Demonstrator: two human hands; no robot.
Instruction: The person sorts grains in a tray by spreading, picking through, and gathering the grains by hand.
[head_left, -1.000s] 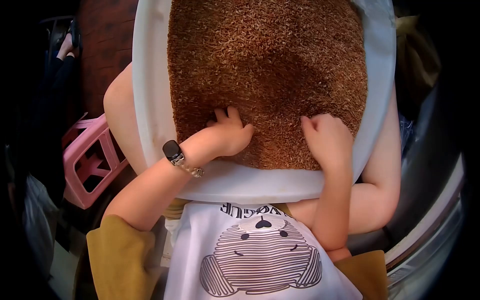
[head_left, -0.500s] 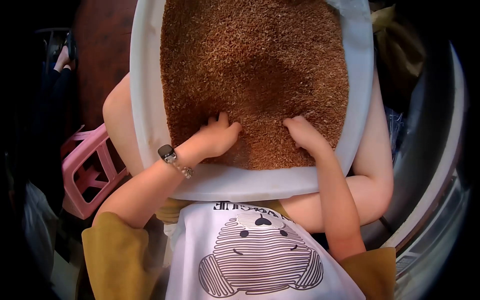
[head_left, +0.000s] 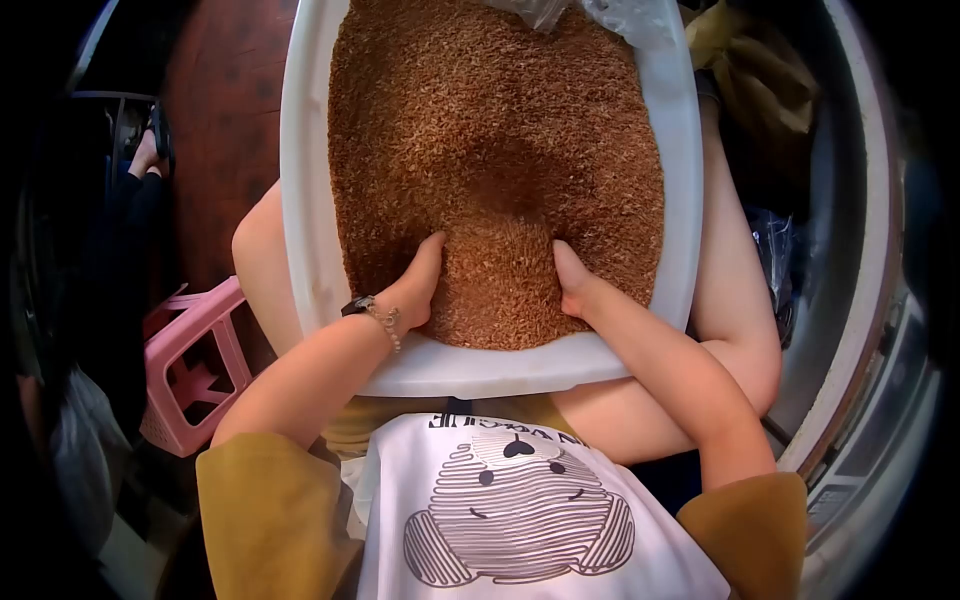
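A white plastic tub rests across my lap, holding a deep bed of reddish-brown grain, which looks like unpolished rice. Both hands are sunk into the grain near the tub's close edge, facing each other with a raised mound of grain between them. My left hand, with a watch and a beaded bracelet at the wrist, borders the mound on the left. On the right side my right hand stands thumb-up against it. Most fingers of both hands are buried, so their grip is hidden. A hollow lies just beyond the mound.
Clear plastic film hangs over the tub's far end. A pink plastic stool stands left of my leg. Another person's foot shows at far left. A brown sack and a pale curved rim are on the right.
Both hands have turned edge-on, and their fingers have sunk deeper into the grain. Grain has gathered into a mound between them. The view has shifted, showing more plastic film at the top.
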